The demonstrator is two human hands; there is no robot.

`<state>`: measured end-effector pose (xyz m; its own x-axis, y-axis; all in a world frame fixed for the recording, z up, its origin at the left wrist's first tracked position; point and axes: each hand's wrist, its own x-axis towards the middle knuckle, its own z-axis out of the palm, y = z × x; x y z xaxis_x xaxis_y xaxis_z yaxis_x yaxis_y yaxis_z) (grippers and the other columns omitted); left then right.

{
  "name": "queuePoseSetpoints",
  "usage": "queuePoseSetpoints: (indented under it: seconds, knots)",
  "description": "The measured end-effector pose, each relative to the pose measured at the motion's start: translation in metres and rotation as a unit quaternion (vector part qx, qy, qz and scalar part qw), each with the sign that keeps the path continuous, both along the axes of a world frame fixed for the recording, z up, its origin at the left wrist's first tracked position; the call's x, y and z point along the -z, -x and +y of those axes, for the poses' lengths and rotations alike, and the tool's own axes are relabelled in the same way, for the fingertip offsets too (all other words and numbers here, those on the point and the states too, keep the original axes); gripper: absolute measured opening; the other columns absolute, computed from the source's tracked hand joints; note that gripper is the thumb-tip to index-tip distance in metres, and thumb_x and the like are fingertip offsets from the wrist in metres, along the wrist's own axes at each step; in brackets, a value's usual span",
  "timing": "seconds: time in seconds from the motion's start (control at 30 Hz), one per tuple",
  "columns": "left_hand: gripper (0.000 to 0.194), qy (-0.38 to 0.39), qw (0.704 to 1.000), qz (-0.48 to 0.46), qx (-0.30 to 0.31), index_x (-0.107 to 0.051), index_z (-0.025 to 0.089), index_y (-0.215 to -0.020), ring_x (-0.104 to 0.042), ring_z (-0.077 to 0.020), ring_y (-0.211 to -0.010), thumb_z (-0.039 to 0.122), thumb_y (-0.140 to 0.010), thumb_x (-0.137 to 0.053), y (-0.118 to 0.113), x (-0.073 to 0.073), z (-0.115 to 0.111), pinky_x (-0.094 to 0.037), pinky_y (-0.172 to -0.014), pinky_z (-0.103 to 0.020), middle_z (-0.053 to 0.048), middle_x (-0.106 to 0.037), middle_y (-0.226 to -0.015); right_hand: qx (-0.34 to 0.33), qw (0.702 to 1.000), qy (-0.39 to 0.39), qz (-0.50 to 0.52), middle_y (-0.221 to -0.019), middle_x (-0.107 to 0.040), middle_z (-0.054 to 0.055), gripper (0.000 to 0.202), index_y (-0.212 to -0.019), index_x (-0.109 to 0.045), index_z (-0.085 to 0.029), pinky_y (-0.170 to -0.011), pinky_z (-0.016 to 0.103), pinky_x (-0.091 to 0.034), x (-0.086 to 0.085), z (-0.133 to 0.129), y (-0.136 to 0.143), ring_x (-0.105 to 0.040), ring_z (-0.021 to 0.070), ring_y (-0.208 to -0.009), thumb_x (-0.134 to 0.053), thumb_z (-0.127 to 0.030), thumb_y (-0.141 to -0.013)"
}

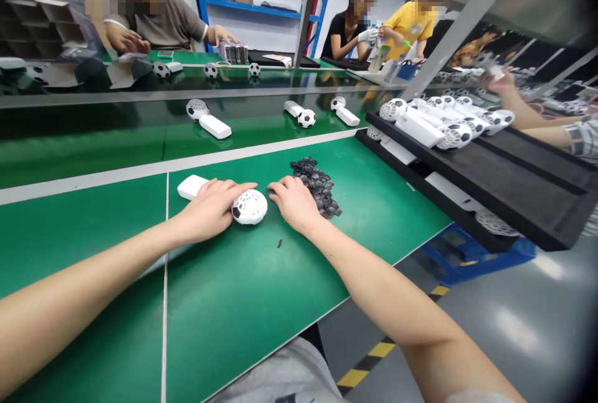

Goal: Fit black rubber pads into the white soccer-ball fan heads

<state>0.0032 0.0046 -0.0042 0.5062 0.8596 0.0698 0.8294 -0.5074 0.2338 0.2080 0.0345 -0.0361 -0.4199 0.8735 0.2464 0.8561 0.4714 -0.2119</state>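
Observation:
My left hand (pixel 210 208) is closed over a white handheld device lying on the green mat, its football-patterned round head (pixel 250 207) turned to the right. The white handle (pixel 191 187) sticks out behind my fingers. Just right of the head, my right hand (pixel 295 203) has its fingers bent and pressed together; whatever is between the fingertips is too small to make out. Beside that hand spreads a pile of small black pieces (pixel 320 182), partly hidden by it. One loose black piece (pixel 280 243) lies nearer to me on the mat.
Beyond the mat edge runs a green conveyor belt (pixel 252 149) carrying several similar football devices (pixel 306 118). Stacked black trays (pixel 504 160) of them stand at right, where another person's arm (pixel 532 110) reaches in. Several people work across the line. A blue stool (pixel 486 260) is below.

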Motion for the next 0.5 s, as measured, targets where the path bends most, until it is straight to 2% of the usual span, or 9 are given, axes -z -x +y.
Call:
queuePoseSetpoints:
  seconds: [0.1, 0.2, 0.27, 0.4, 0.5]
  knots:
    - [0.065, 0.006, 1.0, -0.008, 0.01, -0.034, 0.024, -0.133, -0.046, -0.0256, -0.099, 0.014, -0.07, -0.046, 0.001, 0.0, -0.002, -0.031, -0.091, -0.04, -0.007, -0.053, -0.105, 0.005, 1.0, -0.008, -0.016, -0.097, -0.058, 0.011, 0.018, -0.1, -0.06, -0.017, -0.071, 0.034, -0.043, 0.0, -0.001, 0.005, -0.05, 0.0239, -0.091, -0.049, -0.023, -0.087]
    - [0.072, 0.023, 0.999, -0.017, 0.024, -0.033, 0.025, -0.134, -0.044, -0.0287, -0.104, 0.042, -0.07, -0.061, 0.002, 0.0, -0.002, -0.029, -0.093, -0.043, -0.008, -0.053, -0.113, -0.012, 0.999, 0.014, 0.033, -0.087, -0.06, 0.008, 0.009, -0.09, -0.06, -0.017, -0.072, 0.033, -0.043, -0.002, -0.002, 0.001, -0.052, 0.0208, -0.084, -0.053, -0.019, -0.084]
    - [0.078, 0.03, 0.999, -0.03, 0.02, -0.034, 0.025, -0.134, -0.043, -0.0299, -0.105, 0.061, -0.069, -0.059, 0.003, 0.0, -0.001, -0.028, -0.093, -0.043, -0.008, -0.053, -0.116, -0.029, 0.99, 0.043, 0.128, -0.082, -0.06, 0.005, 0.007, -0.087, -0.06, -0.018, -0.072, 0.031, -0.044, -0.004, -0.002, -0.005, -0.054, 0.0172, -0.079, -0.055, -0.016, -0.082]
    - [0.078, 0.036, 0.998, -0.049, 0.015, -0.036, 0.027, -0.132, -0.044, -0.0295, -0.106, 0.07, -0.069, -0.052, 0.002, 0.001, 0.0, -0.028, -0.092, -0.044, -0.008, -0.055, -0.115, -0.055, 0.928, 0.12, 0.347, -0.086, -0.059, 0.002, 0.011, -0.092, -0.058, -0.019, -0.064, 0.026, -0.049, -0.008, -0.006, -0.012, -0.055, 0.0111, -0.069, -0.054, -0.019, -0.081]
    - [0.077, 0.037, 0.998, -0.055, 0.008, -0.039, 0.028, -0.131, -0.044, -0.0293, -0.105, 0.07, -0.068, -0.054, 0.002, 0.002, 0.0, -0.028, -0.092, -0.045, -0.008, -0.055, -0.114, -0.089, 0.877, 0.184, 0.434, -0.082, -0.058, 0.0, 0.007, -0.087, -0.056, -0.019, -0.058, 0.024, -0.05, -0.013, -0.013, -0.01, -0.056, 0.0104, -0.067, -0.053, -0.023, -0.081]
